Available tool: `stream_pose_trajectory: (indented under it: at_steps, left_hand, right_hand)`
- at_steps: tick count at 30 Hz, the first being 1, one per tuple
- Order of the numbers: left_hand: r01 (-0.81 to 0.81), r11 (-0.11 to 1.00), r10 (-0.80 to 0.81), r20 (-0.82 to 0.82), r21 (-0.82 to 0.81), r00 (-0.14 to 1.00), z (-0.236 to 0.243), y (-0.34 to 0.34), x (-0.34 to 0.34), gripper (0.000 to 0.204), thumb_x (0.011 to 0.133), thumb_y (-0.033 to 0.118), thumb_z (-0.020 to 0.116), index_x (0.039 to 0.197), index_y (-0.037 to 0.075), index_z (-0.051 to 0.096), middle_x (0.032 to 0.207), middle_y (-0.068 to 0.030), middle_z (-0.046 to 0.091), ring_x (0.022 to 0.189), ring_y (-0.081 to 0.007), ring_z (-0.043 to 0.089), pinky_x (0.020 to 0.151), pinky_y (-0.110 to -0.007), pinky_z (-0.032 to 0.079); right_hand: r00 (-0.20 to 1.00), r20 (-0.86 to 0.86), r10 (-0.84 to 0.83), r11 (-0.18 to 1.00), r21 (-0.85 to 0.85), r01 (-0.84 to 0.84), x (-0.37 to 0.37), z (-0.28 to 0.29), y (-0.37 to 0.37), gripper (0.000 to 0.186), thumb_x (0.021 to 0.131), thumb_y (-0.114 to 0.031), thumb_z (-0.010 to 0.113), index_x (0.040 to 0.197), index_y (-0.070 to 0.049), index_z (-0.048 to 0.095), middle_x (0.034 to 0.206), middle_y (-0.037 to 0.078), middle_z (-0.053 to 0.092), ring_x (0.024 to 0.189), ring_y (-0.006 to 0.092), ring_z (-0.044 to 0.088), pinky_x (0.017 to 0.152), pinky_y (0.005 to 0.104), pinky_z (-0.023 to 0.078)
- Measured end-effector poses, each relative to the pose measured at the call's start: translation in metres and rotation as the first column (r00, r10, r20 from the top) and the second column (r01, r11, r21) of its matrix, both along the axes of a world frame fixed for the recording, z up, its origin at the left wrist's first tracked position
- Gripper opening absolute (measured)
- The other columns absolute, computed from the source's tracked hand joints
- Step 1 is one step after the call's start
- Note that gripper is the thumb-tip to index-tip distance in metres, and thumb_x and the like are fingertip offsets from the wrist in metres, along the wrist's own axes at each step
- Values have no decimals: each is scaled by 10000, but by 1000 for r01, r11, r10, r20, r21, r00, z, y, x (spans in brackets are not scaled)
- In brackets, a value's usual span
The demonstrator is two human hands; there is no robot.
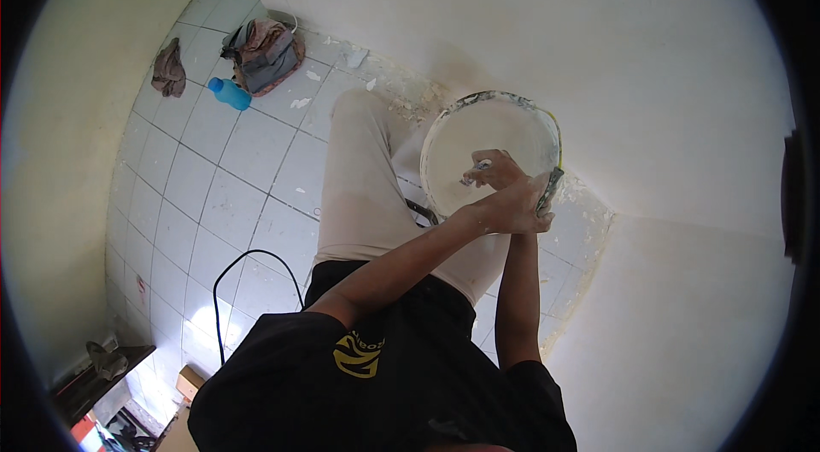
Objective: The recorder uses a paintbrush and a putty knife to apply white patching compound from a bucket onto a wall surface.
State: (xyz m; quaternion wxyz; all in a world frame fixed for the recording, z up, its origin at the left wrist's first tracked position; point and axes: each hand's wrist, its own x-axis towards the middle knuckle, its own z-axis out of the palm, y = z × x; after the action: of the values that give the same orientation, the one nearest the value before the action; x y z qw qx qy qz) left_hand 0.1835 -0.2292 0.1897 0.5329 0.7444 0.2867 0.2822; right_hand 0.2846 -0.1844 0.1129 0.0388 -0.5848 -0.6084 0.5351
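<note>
A round bucket (424, 143) with a smeared rim stands between my legs and the wall, with off-white paste inside. My forearms cross, the left over the right. My left hand (519, 206) is at the right side of the rim, its fingers closed around a flat, dark, paste-smeared tool (552, 189) whose exact kind I cannot make out. Over the paste, my right hand (498, 168) has its fingers curled around a small, pale-smeared object (482, 165), mostly hidden by the fingers. The right wrist lies partly hidden under my left hand.
White walls (675, 110) meet in a corner close on the right. Flaked paint lies on the tiled floor (205, 136) along the wall. Toward the far left are a blue bottle (230, 94), a cloth bundle (266, 56) and a brown rag (169, 69). A black cable (217, 302) loops beside me.
</note>
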Motion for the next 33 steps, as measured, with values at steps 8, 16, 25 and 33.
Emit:
stream_pose_trajectory:
  at_steps: [8,16,25,33]
  left_hand:
    - [-141,984,174,386,-113,906,6,-5,-10,364,680,67,684,956,-20,462,737,-69,502,693,-225,508,687,-331,441]
    - [-78,897,228,306,-434,924,-5,48,-6,238,766,65,651,796,86,416,660,33,403,594,-57,425,503,-221,367]
    - [13,629,368,312,-777,876,-109,112,-2,157,860,96,562,887,123,410,585,71,341,418,-12,297,349,-198,208]
    - [-115,530,424,144,-840,894,-221,157,22,156,913,221,499,790,138,450,571,61,371,409,-33,330,351,-203,236]
  right_hand:
    - [690,-309,-655,706,75,704,15,-29,-39,249,792,-169,684,887,25,562,767,107,638,616,159,616,579,270,500]
    - [53,-659,-750,212,-165,963,24,-32,-63,138,826,-71,593,893,48,577,783,56,585,723,200,636,599,282,539]
    - [-162,-707,-689,129,-340,932,14,-90,-45,102,832,-21,558,849,79,541,863,151,587,776,286,649,715,364,590]
    - [-341,-547,-765,-55,-471,880,6,-170,-11,157,838,19,539,941,137,541,893,209,606,757,295,657,688,324,587]
